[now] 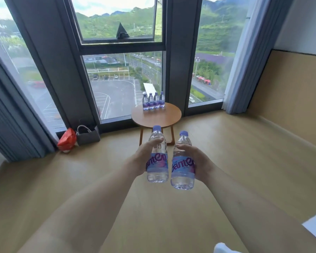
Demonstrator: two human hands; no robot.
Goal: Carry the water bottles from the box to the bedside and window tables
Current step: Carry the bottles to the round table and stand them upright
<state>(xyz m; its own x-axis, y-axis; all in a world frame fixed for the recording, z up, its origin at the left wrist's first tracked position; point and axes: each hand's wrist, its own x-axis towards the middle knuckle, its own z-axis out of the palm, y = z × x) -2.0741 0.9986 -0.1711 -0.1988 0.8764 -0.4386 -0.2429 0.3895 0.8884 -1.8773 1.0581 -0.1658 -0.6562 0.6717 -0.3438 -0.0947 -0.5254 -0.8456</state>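
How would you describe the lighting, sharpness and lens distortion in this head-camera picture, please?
Head view: daylight from the tall windows lights the scene evenly, without glare; wide-angle distortion bows the dark window frames and stretches the forearms; the two clear purple-labelled bottles in the left hand and right hand look fairly sharp; the round wooden table looks softer.

Table: small round wooden side table (156, 116) with an orange-brown top and angled legs, standing on the floor by the window.
On table: four clear plastic water bottles (153, 100) with purple caps and labels, upright in a tight row along the far edge.
Floor: pale wood-look flooring (226, 152).
On floor, left of table: crumpled red bag (67, 140); beside it, grey felt tote bag (88, 136) with pale handles.
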